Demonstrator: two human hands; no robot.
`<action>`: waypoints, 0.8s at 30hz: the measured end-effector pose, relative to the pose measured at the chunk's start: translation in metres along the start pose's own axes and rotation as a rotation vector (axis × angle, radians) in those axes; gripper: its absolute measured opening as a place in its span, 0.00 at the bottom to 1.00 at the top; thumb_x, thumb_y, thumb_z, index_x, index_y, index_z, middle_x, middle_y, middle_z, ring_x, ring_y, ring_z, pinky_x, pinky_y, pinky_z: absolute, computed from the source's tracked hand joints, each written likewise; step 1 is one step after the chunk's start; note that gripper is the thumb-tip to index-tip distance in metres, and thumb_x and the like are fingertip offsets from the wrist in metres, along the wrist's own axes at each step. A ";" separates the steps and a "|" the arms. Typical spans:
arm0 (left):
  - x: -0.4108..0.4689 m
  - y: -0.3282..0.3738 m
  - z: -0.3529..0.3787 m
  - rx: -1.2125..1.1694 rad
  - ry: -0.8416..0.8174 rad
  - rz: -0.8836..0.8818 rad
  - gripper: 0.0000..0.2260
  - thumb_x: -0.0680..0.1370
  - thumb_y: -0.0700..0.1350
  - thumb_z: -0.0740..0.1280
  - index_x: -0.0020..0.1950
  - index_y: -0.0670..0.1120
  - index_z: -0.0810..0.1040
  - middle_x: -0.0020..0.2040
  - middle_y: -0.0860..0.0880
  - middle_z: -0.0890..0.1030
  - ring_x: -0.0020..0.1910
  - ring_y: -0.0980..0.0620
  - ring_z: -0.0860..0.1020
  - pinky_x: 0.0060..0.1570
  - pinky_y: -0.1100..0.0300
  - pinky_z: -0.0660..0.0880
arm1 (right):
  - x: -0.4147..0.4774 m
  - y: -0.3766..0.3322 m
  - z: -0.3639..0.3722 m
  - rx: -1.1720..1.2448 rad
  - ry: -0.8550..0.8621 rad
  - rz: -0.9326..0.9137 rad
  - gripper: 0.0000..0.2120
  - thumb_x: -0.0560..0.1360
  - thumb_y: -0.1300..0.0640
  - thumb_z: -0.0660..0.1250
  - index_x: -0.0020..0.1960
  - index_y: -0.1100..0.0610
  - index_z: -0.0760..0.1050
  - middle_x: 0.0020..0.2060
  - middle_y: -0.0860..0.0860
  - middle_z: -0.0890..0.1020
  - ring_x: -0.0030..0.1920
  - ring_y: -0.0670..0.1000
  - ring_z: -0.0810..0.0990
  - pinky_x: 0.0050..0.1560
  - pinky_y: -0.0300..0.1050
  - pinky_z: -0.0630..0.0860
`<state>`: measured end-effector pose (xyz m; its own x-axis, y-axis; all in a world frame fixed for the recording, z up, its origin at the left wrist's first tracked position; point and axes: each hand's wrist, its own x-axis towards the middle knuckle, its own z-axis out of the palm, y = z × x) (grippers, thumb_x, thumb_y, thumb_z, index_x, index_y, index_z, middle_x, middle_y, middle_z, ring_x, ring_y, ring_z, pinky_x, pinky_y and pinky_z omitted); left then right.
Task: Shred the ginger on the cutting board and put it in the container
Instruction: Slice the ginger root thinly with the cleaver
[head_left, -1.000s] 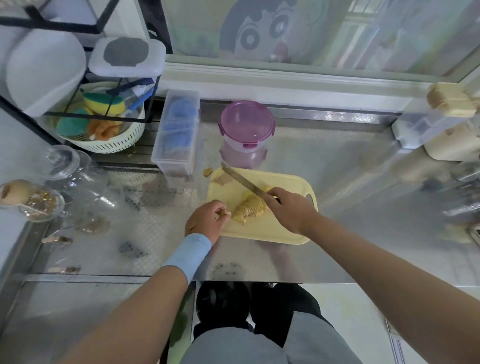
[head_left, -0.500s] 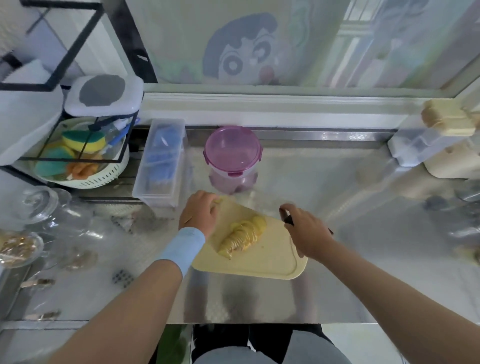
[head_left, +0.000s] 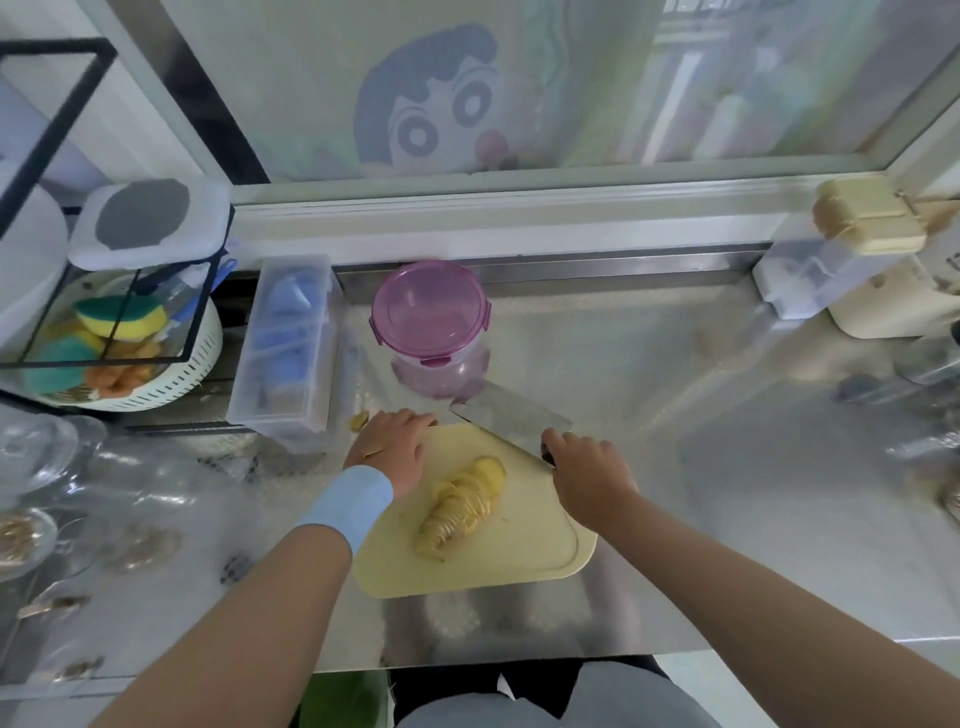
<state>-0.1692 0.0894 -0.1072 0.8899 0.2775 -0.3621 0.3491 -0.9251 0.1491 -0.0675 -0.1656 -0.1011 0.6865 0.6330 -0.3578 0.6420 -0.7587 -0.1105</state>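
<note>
Head view: ginger between the hands, slanting toward right hand — gripping knife; left hand flat on cutting board.

Bright daylight through the window glares off the steel counter; edges bend and blur.

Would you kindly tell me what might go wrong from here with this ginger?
The left hand rests near the tip of the knife; a swing by the right hand might nick it. The container has its lid on, so the ginger cannot go in yet.
</note>
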 end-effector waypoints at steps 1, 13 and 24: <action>-0.006 -0.002 0.001 -0.024 0.017 0.012 0.20 0.81 0.45 0.57 0.74 0.53 0.65 0.67 0.53 0.71 0.64 0.48 0.68 0.67 0.55 0.63 | 0.000 -0.004 -0.003 -0.052 -0.008 -0.010 0.14 0.77 0.63 0.55 0.61 0.51 0.67 0.52 0.50 0.79 0.49 0.56 0.79 0.51 0.49 0.71; -0.087 -0.003 0.026 -0.295 -0.074 -0.073 0.42 0.65 0.71 0.66 0.74 0.55 0.61 0.73 0.56 0.61 0.69 0.51 0.66 0.64 0.51 0.70 | 0.015 -0.088 -0.013 -0.119 -0.271 -0.368 0.47 0.69 0.58 0.73 0.79 0.43 0.50 0.73 0.55 0.59 0.73 0.61 0.61 0.68 0.59 0.68; -0.059 -0.040 0.019 -0.462 0.247 -0.175 0.18 0.79 0.49 0.57 0.68 0.48 0.73 0.64 0.49 0.72 0.64 0.47 0.70 0.63 0.53 0.69 | 0.024 -0.109 -0.025 -0.194 -0.329 -0.317 0.37 0.72 0.48 0.67 0.78 0.45 0.57 0.71 0.53 0.63 0.72 0.58 0.63 0.69 0.59 0.64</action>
<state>-0.2415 0.1050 -0.1096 0.8297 0.5214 -0.1991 0.5414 -0.6651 0.5143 -0.1128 -0.0636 -0.0747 0.3234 0.7218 -0.6119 0.8747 -0.4747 -0.0977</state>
